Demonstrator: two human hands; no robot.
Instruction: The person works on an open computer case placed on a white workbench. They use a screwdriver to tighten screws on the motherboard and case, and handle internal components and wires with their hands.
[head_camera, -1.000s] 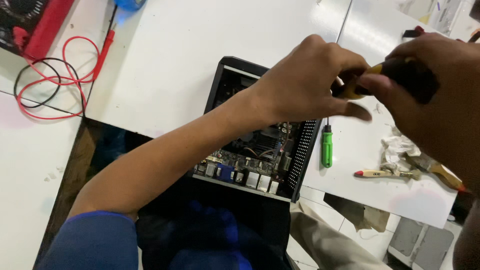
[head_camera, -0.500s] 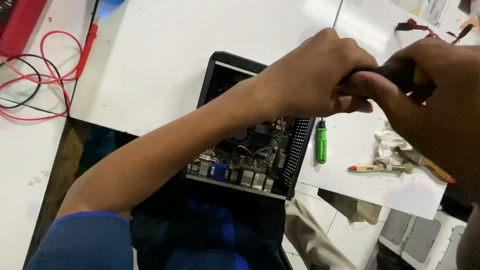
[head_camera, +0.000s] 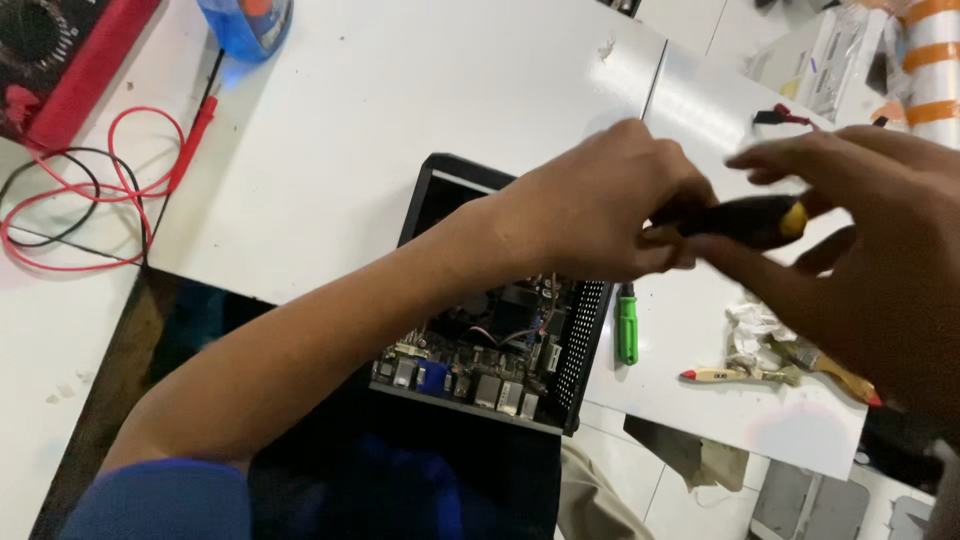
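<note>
Head camera, looking steeply down, close over the work.

The white table (head_camera: 400, 130) runs toward twelve o'clock, the open computer case (head_camera: 500, 350) sits near centre, both hands fill the three o'clock side.

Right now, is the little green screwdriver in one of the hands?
No, the small green screwdriver lies on the white table beside the open black computer case, untouched by either hand.
</note>
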